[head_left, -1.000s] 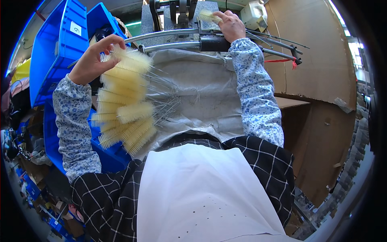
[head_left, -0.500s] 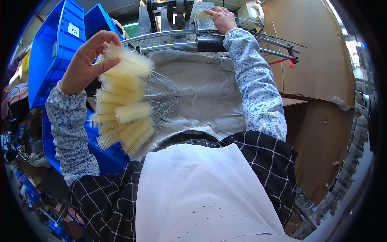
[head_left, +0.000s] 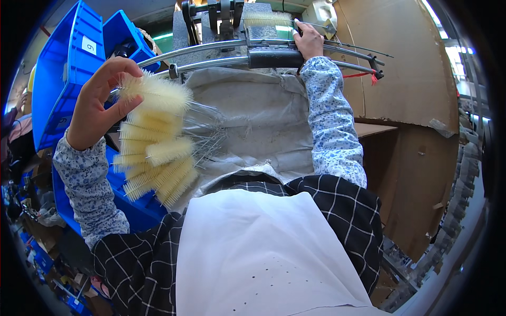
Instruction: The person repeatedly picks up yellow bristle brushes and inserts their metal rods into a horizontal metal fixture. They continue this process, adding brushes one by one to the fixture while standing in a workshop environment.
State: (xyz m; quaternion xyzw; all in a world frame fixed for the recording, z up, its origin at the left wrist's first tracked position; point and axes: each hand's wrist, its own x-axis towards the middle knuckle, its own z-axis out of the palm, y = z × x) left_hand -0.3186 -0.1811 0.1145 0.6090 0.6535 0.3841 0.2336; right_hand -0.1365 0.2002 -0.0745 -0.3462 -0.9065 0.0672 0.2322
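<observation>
- Left hand [head_left: 107, 100] at upper left of the brush pile; thumb below, fingers curved above, the bristle end of the topmost brush [head_left: 161, 95] between them. Cannot tell whether it grips or just rests there.
- Right hand [head_left: 309, 40] further off, above the rails; fingertips near the bare-wire end of a single brush [head_left: 266, 19], index and thumb tips a little apart. Cannot tell whether the wire is pinched.
- Single brush lies crosswise by the machine [head_left: 225, 16], pale bristles to the left, wire running right past the hand.
- Brush pile [head_left: 163, 176] on the left: cream-yellow bristles fanned out leftward, thin wire stems [head_left: 211, 129] bunched to the right. One brush [head_left: 169, 151] lies on top mid-pile.
- Stems lie over a creased greyish sheet [head_left: 258, 116] in front of the person.
- Two shiny metal rails [head_left: 208, 62] cross between sheet and machine; black sleeve [head_left: 273, 59] around the near one, red tie [head_left: 363, 76] at the right end.
- Blue bins [head_left: 66, 79] at left, one under the left forearm; white label [head_left: 89, 46] on the tall one.
- Big cardboard sheet [head_left: 400, 63] at right; whitish container [head_left: 321, 16] beside it, just beyond the right hand.
- Person wears blue-flowered sleeve covers [head_left: 337, 116], dark checked garment [head_left: 337, 210], white apron [head_left: 263, 247].
</observation>
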